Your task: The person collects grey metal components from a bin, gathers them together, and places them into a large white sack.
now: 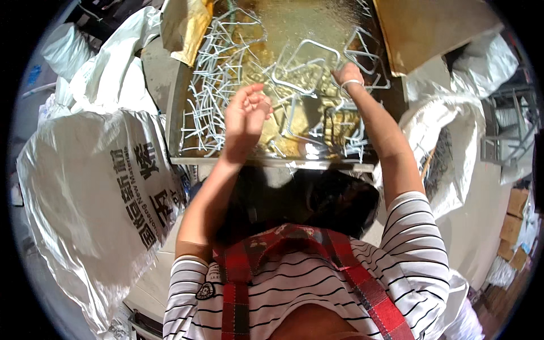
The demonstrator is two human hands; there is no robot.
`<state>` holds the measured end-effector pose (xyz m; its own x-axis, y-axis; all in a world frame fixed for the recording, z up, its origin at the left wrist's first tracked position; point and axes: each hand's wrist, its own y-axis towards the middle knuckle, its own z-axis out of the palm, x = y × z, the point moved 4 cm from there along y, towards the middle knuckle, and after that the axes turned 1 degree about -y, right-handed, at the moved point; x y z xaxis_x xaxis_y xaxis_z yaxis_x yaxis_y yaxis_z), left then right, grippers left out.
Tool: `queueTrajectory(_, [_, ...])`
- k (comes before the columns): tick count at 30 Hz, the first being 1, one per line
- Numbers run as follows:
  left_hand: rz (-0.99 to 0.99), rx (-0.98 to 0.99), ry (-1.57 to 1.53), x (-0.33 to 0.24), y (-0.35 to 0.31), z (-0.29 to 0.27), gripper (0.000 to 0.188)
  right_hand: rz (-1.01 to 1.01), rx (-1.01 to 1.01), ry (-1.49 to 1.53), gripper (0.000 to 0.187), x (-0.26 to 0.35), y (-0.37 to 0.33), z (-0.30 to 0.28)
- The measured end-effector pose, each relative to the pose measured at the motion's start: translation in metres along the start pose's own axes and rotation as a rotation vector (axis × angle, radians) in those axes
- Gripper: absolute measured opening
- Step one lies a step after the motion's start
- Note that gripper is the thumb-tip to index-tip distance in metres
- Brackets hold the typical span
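Note:
My left hand (247, 113) hovers over the near left part of a metal tray (272, 162), fingers loosely bent and a little apart, with nothing visible in them. Beside it a tangled heap of thin grey bent pieces (211, 102) lies along the tray's left side. My right hand (348, 73) reaches over the right half, its fingers closed and partly hidden; what they hold cannot be made out. Just left of it is a large grey bent rod frame (306, 44). Another bent rod piece (362, 51) lies beyond it, and several grey pieces (354, 141) are nearer me.
A yellowish flap (190, 31) stands at the tray's far left, a tan board (436, 34) at its far right. White woven sacks flank me: a large one (85, 209) left, an open one (459, 122) right holding dark thin pieces. Cardboard boxes (513, 226) are farther right.

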<state>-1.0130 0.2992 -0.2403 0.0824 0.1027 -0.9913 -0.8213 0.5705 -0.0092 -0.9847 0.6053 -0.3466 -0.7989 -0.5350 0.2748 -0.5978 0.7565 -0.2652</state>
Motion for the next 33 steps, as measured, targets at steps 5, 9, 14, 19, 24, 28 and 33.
queueTrajectory(5, [-0.319,-0.099,0.029,0.046,0.027,-0.013,0.031,0.092,0.198,-0.169,0.062,0.012,0.024,0.063])
queueTrajectory(9, [-0.308,-0.065,0.034,0.067,0.047,-0.010,0.032,0.103,0.179,-0.035,0.051,0.008,0.037,0.078])
queueTrajectory(14, [-0.368,0.010,-0.161,0.079,0.058,-0.013,0.025,-0.006,-0.242,0.374,0.045,0.057,0.010,0.057])
queueTrajectory(19, [-0.466,-0.046,-0.471,0.083,0.072,-0.001,0.029,-0.687,-0.273,0.157,0.031,0.115,-0.082,0.048])
queueTrajectory(24, [-0.732,-0.189,-0.650,0.133,0.085,-0.057,0.021,-0.964,0.048,0.367,0.030,0.125,-0.135,0.030])
queueTrajectory(28, [-0.479,-0.414,-0.364,0.091,0.081,-0.054,0.012,-0.740,-0.182,-0.225,0.022,0.036,-0.033,0.016])
queueTrajectory(33, [-0.410,-0.319,-0.344,0.071,0.076,-0.057,0.023,-0.568,-0.220,-0.808,0.016,-0.112,0.056,0.028])
